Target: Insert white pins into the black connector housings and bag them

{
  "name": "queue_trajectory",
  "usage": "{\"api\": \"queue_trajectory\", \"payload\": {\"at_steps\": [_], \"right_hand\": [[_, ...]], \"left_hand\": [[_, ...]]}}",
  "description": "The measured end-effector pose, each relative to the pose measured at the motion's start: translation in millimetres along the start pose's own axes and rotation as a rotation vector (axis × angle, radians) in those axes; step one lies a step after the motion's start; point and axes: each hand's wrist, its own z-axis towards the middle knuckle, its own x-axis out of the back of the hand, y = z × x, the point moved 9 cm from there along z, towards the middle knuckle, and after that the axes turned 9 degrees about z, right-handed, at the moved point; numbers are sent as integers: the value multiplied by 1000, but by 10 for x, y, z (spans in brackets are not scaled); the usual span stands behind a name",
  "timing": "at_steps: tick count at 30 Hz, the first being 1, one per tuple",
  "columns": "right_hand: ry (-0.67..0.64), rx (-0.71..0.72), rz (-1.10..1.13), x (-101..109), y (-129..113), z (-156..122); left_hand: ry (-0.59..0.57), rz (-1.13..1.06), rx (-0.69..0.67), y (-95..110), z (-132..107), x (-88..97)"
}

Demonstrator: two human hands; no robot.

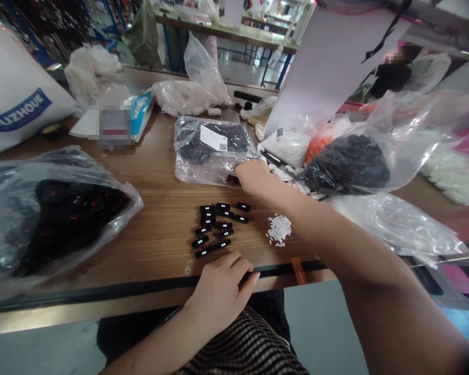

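Note:
My right hand [253,176] reaches forward to the near edge of a clear bag of black parts [213,148] and is closed around a small black part at the bag's mouth. My left hand [222,289] rests at the table's front edge with its fingers curled; I see nothing in it. Just beyond it several small black rectangular parts [219,228] lie in rows on the wooden table [160,208]. A little heap of tiny white pieces [279,229] sits to their right.
A large clear bag of black and red parts [58,213] lies at the left. More bags hold black [347,164], white [289,146] and orange pieces at the right. A white sack [15,109] and a blue-white packet [140,112] stand at the back left.

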Motion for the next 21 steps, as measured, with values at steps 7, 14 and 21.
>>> {"api": "queue_trajectory", "payload": {"at_steps": [7,14,21], "right_hand": [[92,-57,58,93,137,-173],[273,145,758,53,37,-1401],[447,78,984,-703,-332,-2125]], "left_hand": [[11,-9,-1,-6,-4,6],[59,-103,69,-60,-3,115],[43,-147,-26,-9,27,124]]}}
